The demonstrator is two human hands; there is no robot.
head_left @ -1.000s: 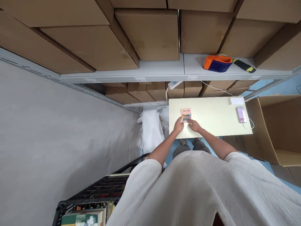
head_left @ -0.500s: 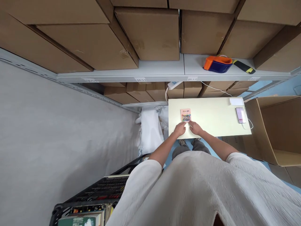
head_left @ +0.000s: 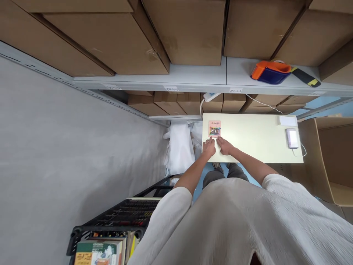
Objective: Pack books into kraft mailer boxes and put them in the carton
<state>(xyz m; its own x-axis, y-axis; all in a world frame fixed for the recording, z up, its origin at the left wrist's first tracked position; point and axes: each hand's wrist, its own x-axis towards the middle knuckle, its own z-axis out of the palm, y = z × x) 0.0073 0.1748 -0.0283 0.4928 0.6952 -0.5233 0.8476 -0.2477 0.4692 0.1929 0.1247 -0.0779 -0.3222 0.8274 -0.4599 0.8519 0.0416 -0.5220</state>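
Observation:
A small pink book (head_left: 214, 129) with a colourful picture on its cover lies flat near the left end of the pale table (head_left: 248, 138). My left hand (head_left: 209, 146) rests on the table just below the book, its fingers stretched out and the fingertips at the lower edge. Beside it my right hand (head_left: 225, 145) lies with fingers extended, the tips at the book's lower right corner. Neither hand is wrapped round anything.
A phone (head_left: 292, 138) on a cable and a white box (head_left: 288, 120) are at the table's right end. An open carton (head_left: 314, 162) stands beyond. Above runs a shelf (head_left: 193, 70) with cartons and an orange-and-blue tape dispenser (head_left: 271, 72). A black crate (head_left: 110, 224) holds books.
The book has shifted a little towards the far left of the table. Both hands have followed, with their fingers now straighter. The camera view has also shifted slightly.

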